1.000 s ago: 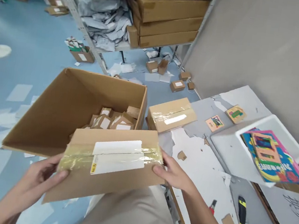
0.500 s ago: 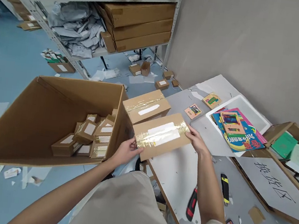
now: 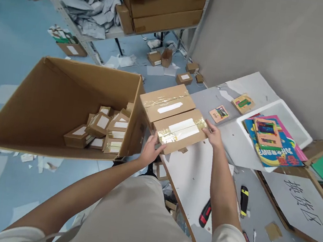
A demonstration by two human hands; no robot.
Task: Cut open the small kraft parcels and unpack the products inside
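A taped cardboard box with white labels and shiny clear tape is held between my two hands at the table's near left corner. My left hand is at its left end, thumb and fingers at the lower corner. At the opposite end, my right hand grips the right edge. Right beside it, on the far side, lies a second taped box with one white label. Whether the held box rests fully on the table cannot be made out.
A large open carton with several small labelled boxes stands left. On the table lie a red-black cutter, a yellow-black cutter and a white foam tray with booklets. Shelving stands behind.
The held box has come down level against the second box, lining up alongside it. My left hand's fingers have loosened somewhat at its corner. The view has tilted downward.
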